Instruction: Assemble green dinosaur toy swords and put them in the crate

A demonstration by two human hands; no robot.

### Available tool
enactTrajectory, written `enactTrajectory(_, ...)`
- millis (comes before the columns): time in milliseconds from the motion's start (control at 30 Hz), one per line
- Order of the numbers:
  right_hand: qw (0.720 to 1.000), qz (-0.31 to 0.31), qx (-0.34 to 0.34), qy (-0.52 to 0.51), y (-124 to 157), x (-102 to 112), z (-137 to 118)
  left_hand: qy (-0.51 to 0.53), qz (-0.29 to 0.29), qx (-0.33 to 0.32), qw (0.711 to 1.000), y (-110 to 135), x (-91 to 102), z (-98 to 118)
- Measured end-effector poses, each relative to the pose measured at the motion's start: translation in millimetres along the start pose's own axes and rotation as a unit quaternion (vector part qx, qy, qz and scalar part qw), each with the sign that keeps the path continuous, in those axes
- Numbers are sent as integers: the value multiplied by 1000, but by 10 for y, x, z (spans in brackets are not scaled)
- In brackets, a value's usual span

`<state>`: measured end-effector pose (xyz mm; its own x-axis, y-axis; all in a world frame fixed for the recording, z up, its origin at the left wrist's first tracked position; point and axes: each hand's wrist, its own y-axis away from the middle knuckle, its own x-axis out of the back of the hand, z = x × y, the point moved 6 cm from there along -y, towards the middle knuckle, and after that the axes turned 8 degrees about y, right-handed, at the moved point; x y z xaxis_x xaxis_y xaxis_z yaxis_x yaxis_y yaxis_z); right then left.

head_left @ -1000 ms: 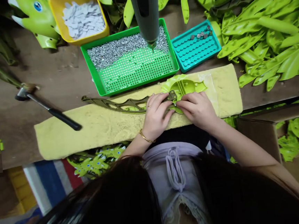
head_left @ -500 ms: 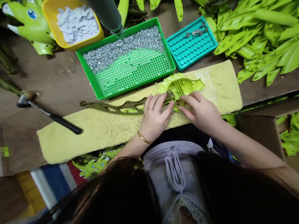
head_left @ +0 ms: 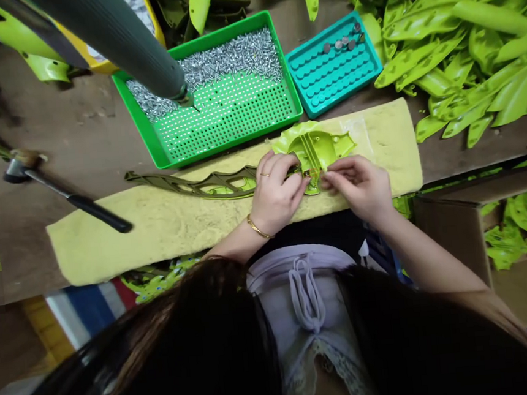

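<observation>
A lime-green toy shell half (head_left: 336,145) lies hollow side up on a yellow cloth (head_left: 179,235). Running left from it is a long olive frame piece (head_left: 189,187) with openings along its length. My left hand (head_left: 276,193) grips the joint between the two, its fingers bent over the olive piece and thumb near a small dark part (head_left: 307,173) in the shell. My right hand (head_left: 361,186) is at the shell's near right edge, thumb and forefinger brought together in a pinch. Whatever those fingertips hold is too small to make out.
A hanging electric screwdriver (head_left: 152,63) points down over a green basket (head_left: 299,105) of screws (head_left: 232,56). Beside it sits a teal tray (head_left: 333,74) with several small metal discs. A hammer (head_left: 86,204) lies left, green parts (head_left: 472,50) pile up right, and a cardboard box (head_left: 446,206) stands below them.
My right hand has drawn slightly right, away from the small dark part. My left hand keeps its hold. The screwdriver now hangs lower and further left in view, and the whole view has shifted a little.
</observation>
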<state>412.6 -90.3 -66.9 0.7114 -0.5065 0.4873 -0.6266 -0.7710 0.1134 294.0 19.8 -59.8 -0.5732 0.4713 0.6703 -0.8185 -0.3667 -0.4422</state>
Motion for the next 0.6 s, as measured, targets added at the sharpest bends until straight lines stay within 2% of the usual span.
enactTrajectory(33, 995, 24, 61, 81, 41, -2, -35, 1, 7, -3, 1000, 4, 4, -7)
enactTrajectory(67, 977, 46, 130, 164, 91, -19, -86, 2, 10, -3, 1000, 13, 4, -15)
enactTrajectory(133, 919, 77, 255, 292, 193, -82, -178, 11, 3, 3, 1000, 34, 1, -38)
enactTrajectory(200, 872, 102, 324, 351, 249, -121, -222, 31, -11, 7, 999, 45, 1, -51)
enactTrajectory(267, 853, 109, 353, 368, 253, -128, -235, 48, -21, 10, 999, 40, 8, -48)
enactTrajectory(333, 849, 102, 364, 369, 235, -121, -240, 48, -15, 28, 998, 18, 16, -43)
enactTrajectory(467, 846, 76, 374, 372, 206, -140, -264, 29, 10, 103, 994, -26, -8, -65)
enactTrajectory(500, 854, 70, 361, 368, 190, -147, -263, 26, 9, 114, 993, -32, -23, -67)
enactTrajectory(600, 902, 54, 277, 327, 119, -141, -216, 16, 3, 110, 994, -39, -46, -58)
